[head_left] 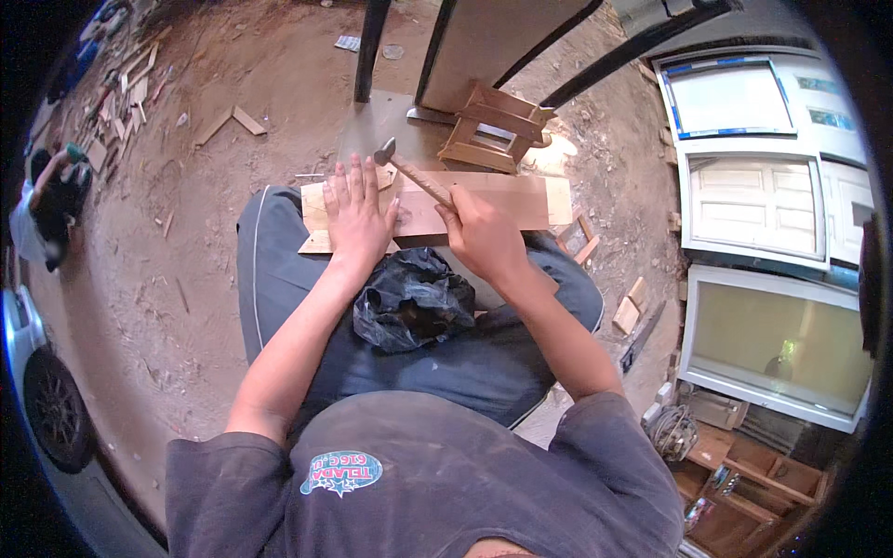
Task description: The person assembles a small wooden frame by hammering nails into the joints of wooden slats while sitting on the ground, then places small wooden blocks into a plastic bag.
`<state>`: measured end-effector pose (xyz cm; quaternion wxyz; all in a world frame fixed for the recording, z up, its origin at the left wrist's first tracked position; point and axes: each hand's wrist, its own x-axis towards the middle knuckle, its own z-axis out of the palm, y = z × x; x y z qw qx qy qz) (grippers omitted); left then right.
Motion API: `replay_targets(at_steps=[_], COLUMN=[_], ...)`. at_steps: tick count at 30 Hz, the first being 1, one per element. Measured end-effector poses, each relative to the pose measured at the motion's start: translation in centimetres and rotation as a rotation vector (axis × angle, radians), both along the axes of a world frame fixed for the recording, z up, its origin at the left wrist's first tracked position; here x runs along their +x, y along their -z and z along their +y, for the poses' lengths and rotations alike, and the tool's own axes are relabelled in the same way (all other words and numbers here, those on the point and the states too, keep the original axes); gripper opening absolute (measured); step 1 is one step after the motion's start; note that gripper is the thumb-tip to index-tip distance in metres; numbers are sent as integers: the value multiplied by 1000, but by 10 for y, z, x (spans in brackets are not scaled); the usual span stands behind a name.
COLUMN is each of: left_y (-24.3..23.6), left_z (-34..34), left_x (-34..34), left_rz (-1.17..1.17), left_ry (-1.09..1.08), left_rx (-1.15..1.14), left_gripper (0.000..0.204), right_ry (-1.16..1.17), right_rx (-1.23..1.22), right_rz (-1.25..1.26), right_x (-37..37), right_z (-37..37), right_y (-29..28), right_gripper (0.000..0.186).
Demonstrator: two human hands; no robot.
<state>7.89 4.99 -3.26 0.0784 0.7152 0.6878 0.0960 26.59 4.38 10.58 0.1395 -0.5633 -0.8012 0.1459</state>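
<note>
Across my lap lies a reddish wooden board (502, 200), with lighter wood at its ends and under its left part. My left hand (358, 214) rests palm-down on the left part of the wood, fingers extended. My right hand (479, 232) grips the wooden handle of a hammer (419, 177), its metal head raised near my left fingertips, above the board. A crumpled black plastic bag (412, 299) sits between my legs, just below the board. A small brown wooden stool-like piece (484, 144) stands just beyond the board.
Dark metal legs of a larger structure (465, 42) stand ahead. White-framed doors and windows (744, 200) line the right, above a wooden crate of items (758, 470). Wood scraps (233, 126) lie on the dirt ground. Another person (51, 200) is at the far left, near a car wheel (56, 405).
</note>
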Motion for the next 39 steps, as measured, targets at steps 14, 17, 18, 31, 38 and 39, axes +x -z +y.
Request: replay_targets(at_steps=[14,17,18,31,38,39], left_y=[-11,-15,-12,-9,-13,-16], left_z=[-2,-1,-2,-4,-4,-4], left_x=[3,0,0,-1,-2,-3], left_rz=[73,11,19,19,9,14], left_ry=[-36,-16,-24,-12,-4,2], left_rx=[-54,-55,-20,-39,-54,-71], left_gripper=[88,88,89,82,83,85], right_ry=[-68,18,-33,-44,-56,-46], right_rx=[18,72,109,59,163,95], right_rz=[-345,-216,-164,-286,-43,-155], right_x=[-7,-9,-10,-12,-13,-8], right_z=[7,1,1,-8,-13,-13], right_y=[-10,-15,-15,-3,-9,-3], right_gripper=[19,18,18,17,17,15])
